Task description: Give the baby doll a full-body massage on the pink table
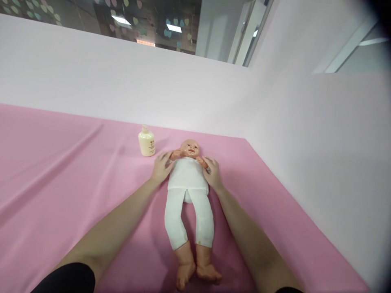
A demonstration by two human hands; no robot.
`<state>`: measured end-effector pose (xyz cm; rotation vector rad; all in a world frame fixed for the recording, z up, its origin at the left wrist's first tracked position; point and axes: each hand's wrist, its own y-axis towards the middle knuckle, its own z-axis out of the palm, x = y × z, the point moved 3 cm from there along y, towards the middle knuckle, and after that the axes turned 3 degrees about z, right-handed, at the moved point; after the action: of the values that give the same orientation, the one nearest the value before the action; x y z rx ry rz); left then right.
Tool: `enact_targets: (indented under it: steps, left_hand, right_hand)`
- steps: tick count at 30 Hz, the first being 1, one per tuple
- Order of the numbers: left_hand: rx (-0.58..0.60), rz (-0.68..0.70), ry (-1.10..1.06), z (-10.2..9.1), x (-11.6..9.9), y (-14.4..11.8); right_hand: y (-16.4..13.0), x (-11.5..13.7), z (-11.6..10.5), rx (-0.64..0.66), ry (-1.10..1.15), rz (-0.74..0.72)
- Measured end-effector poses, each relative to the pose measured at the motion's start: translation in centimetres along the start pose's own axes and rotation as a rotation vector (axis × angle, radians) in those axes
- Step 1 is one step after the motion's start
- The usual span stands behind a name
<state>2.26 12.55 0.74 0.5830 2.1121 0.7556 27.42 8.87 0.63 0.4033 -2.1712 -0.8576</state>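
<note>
A baby doll [187,175] in a white top and white trousers lies on its back in the middle of the head view. Its head points away from me and its bare feet towards me. Both of its arms are bent up, with the small hands beside its chin. My left hand [161,167] is closed around the doll's arm on the left side. On the other side, my right hand [213,174] grips the other arm near the wrist. My fingers partly hide both doll arms.
A pink sheet [106,195] with some creases covers the surface. To the left of the doll's head stands a cream pump bottle [147,142]. White walls [122,81] rise at the back and right, with a window [146,20] above.
</note>
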Motion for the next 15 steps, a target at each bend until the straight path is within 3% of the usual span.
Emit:
enact_targets:
  steps: [3, 6, 11, 15]
  left_hand:
    - [0.107, 0.084, 0.112, 0.6, -0.6, -0.2]
    - [0.102, 0.084, 0.121, 0.7, -0.9, -0.3]
    - [-0.105, -0.052, -0.079, -0.3, 0.4, -0.1]
    - [-0.273, -0.280, -0.303, -0.5, 3.0, 0.0]
  right_hand:
    - [-0.1, 0.4, 0.3, 0.051, -0.030, -0.036]
    - [0.0, 0.2, -0.1, -0.023, -0.010, 0.002]
    - [0.2, -1.3, -1.4, -0.262, 0.205, 0.181]
    - [0.1, -3.7, -2.0, -0.408, 0.404, 0.404]
